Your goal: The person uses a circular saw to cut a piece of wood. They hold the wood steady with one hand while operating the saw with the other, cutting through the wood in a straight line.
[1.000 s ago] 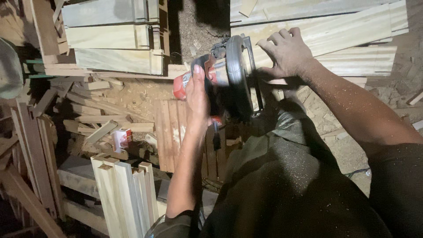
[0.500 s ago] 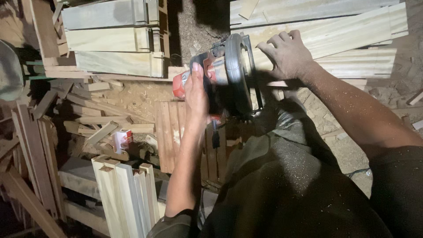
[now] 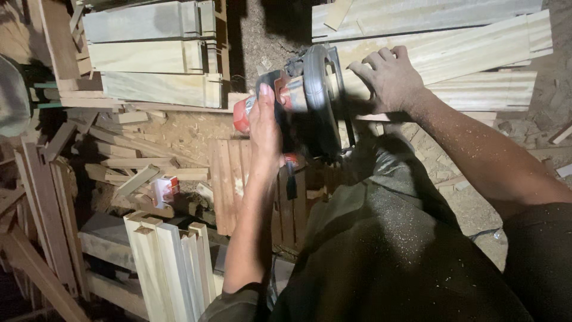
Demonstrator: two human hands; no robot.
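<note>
Saw (image 3: 310, 98) barely shifted, left hand (image 3: 265, 128) wrapped round its handle, right hand (image 3: 387, 77) fingers spread on plank (image 3: 465, 53).

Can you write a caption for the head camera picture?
Left hand grips a circular saw while right hand steadies a pale plank.

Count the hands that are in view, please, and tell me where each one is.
2. The left hand grips the handle of the circular saw. The right hand presses flat on a pale plank just right of the saw. No other person's hand shows.
</note>
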